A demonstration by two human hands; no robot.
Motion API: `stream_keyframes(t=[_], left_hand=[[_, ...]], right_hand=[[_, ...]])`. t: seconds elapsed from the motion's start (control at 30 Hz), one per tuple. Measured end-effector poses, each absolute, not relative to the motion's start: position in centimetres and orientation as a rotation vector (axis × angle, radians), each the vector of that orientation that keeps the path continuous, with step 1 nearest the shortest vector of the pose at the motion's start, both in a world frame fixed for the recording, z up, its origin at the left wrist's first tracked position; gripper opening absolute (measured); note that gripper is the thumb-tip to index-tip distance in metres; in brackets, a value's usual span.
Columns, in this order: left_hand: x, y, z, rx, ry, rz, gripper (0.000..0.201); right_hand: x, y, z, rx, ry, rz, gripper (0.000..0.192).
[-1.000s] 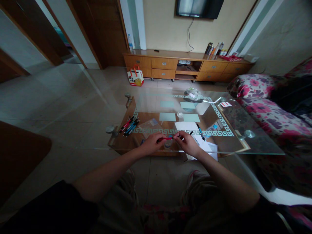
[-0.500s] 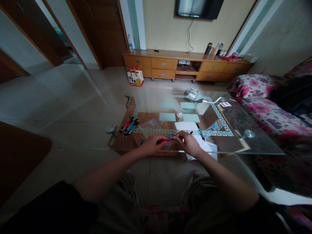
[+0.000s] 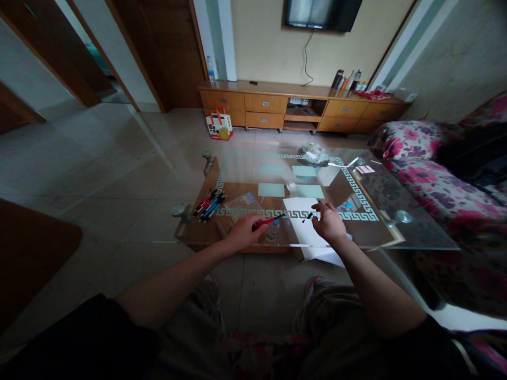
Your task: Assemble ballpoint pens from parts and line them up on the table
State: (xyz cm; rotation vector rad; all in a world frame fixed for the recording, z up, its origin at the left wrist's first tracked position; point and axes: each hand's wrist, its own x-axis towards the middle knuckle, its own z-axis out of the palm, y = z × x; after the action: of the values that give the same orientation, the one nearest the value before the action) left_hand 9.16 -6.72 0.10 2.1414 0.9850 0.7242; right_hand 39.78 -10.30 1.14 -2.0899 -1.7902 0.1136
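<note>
We log a long wooden cabinet [image 3: 265,100], well beyond both grips, below the TV. Floral sofa [image 3: 420,142] off to the right of them. Glass-topped table [image 3: 356,232] under and around both grips. White paper [image 3: 301,232] on the table, reaching under the right grip and out to its left. Right grip [image 3: 329,221]: fingers spread and curled, nothing clearly held that we can make out. Left grip [image 3: 245,232]: pinching the red pen [image 3: 270,219], dark slim end pointing toward the right grip. Pile of pens [image 3: 209,205], blue and red, left of the left grip. Black piece [image 3: 310,215] and tinier black bit [image 3: 303,221] just left of the right grip.
</note>
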Motion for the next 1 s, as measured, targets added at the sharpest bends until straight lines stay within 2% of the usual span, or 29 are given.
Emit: stream_keyframes(t=[0.2,0.37,0.5,0.7,1.0], left_hand=[[9.0,-6.8,0.3,2.136,0.971,0.717,0.023],[9.0,-6.6,-0.2,2.139,0.985,0.729,0.023],[9.1,-6.6,-0.2,2.144,0.979,0.716,0.023],[9.1,-6.7,0.0,2.15,0.993,0.709,0.023],[9.0,-6.6,-0.1,2.172,1.033,0.709,0.024]], right_hand=[[39.3,-10.3,0.8,-2.183,-1.777,0.209,0.026],[38.8,-10.4,1.5,-2.254,-1.594,0.153,0.022],[38.1,-10.1,1.7,-2.031,-1.501,0.227,0.018],[36.4,-9.6,0.5,-1.535,-1.512,0.69,0.025],[34.9,-10.6,1.5,-1.56,-1.683,0.561,0.024]])
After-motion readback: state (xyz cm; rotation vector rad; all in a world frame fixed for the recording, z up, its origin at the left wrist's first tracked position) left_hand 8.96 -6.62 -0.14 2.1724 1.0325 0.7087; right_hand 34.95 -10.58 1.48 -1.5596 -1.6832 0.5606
